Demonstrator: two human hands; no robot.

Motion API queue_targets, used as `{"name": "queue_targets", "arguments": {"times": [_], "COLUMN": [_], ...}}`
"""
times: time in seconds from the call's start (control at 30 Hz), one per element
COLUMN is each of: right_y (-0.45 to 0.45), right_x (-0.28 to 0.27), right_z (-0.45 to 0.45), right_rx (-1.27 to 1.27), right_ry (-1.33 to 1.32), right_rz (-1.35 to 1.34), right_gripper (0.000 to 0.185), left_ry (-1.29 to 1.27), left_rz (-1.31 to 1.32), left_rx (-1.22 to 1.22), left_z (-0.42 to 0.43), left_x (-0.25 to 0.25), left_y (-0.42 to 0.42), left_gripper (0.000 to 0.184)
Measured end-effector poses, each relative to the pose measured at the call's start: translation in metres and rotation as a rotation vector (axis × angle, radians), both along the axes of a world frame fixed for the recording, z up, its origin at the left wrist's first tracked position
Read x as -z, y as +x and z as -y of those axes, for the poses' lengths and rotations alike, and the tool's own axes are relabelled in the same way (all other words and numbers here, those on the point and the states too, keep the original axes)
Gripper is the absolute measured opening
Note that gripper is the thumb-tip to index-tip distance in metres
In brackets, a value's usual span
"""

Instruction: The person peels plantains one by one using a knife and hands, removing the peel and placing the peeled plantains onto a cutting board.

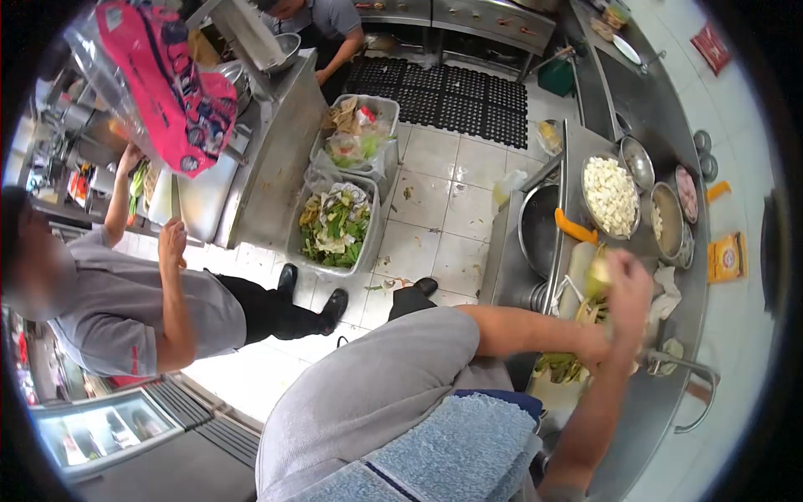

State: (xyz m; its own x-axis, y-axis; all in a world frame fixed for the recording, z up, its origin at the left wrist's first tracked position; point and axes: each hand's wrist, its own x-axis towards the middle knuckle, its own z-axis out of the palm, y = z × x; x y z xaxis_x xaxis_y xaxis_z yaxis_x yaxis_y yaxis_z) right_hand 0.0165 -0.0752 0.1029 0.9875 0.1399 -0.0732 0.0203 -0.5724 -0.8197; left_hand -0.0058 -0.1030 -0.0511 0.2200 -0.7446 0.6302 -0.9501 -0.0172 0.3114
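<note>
My right hand [629, 289] reaches over the counter on the right, its fingers closed around a yellow-green piece of produce [597, 278], blurred by motion. My left hand [592, 345] is lower down, partly hidden behind my right forearm; its fingers do not show clearly. Green and pale trimmings [560, 366] lie near my left hand. Beside the held piece are a pale cylindrical thing [570, 291] and a curved orange object [575, 226]. A large bowl of white cubes [611, 197] stands farther along the counter.
Metal bowls [667, 219] stand along the wall, and a tap [698, 393] curves over the near end. Bins of green scraps [335, 224] stand on the tiled floor. A co-worker [150, 293] holds a knife [176, 198] at a board [201, 192]; another person [322, 33] is behind.
</note>
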Motion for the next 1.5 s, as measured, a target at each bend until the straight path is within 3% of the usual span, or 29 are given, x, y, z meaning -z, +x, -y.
{"name": "queue_targets", "arguments": {"times": [0.13, 0.17, 0.27, 0.4, 0.47, 0.53, 0.6, 0.63, 0.67, 0.8, 0.87, 1.03, 1.1, 1.27, 1.5], "right_y": [0.019, 0.019, 0.013, 0.006, -0.018, -0.059, -0.107, -0.125, -0.141, -0.188, -0.181, -0.143, -0.124, -0.099, -0.07], "right_x": [0.01, 0.001, -0.022, -0.024, -0.045, -0.047, -0.046, -0.02, -0.006, 0.047, 0.067, 0.089, 0.09, 0.089, 0.112], "right_z": [-0.157, -0.181, -0.19, -0.08, -0.015, 0.039, 0.061, 0.083, 0.087, 0.054, 0.008, -0.047, -0.055, -0.055, -0.048], "right_rx": [-0.512, -0.562, -0.484, -0.15, 0.149, 0.28, 0.526, 0.562, 0.706, 1.183, 1.358, 1.451, 1.51, 1.65, 1.746], "right_ry": [0.053, -0.11, -0.092, 0.047, 0.231, 0.24, 0.113, -0.09, -0.068, 0.093, 0.33, 0.679, 0.673, 0.484, 0.172], "right_rz": [-0.203, -0.106, -0.006, 0.187, 0.026, 0.122, 0.184, 0.375, 0.32, 0.145, 0.137, 0.249, 0.303, 0.38, 0.637], "right_gripper": [0.036, 0.039, 0.042, 0.047, 0.052, 0.049, 0.046, 0.045, 0.044, 0.04, 0.035, 0.028, 0.028, 0.026, 0.02], "left_ry": [-0.01, -0.01, -0.003, 0.066, 0.142, 0.238, 0.255, 0.239, 0.222, 0.573, 0.657, 0.575, 0.533, 0.435, 0.497], "left_rz": [-0.084, -0.104, -0.201, -0.373, -0.461, -0.517, -0.468, -0.452, -0.438, -0.512, -0.661, -0.55, -0.541, -0.56, -0.611], "left_rx": [0.052, 0.056, 0.115, 0.27, 0.361, 0.436, 0.527, 0.58, 0.63, 0.792, 0.776, 0.908, 0.907, 0.85, 0.797], "left_z": [-0.005, -0.005, -0.012, -0.023, -0.027, -0.026, -0.01, -0.005, -0.002, 0.001, 0.001, 0.01, 0.013, 0.012, 0.03], "left_x": [-0.004, -0.006, -0.016, -0.039, -0.052, -0.058, -0.051, -0.05, -0.051, -0.065, -0.069, -0.07, -0.06, -0.054, -0.032], "left_y": [0.007, 0.011, 0.018, 0.03, 0.04, 0.052, 0.063, 0.066, 0.072, 0.092, 0.093, 0.091, 0.091, 0.084, 0.099], "left_gripper": [0.047, 0.047, 0.047, 0.048, 0.048, 0.048, 0.049, 0.046, 0.043, 0.037, 0.037, 0.036, 0.036, 0.038, 0.043]}}
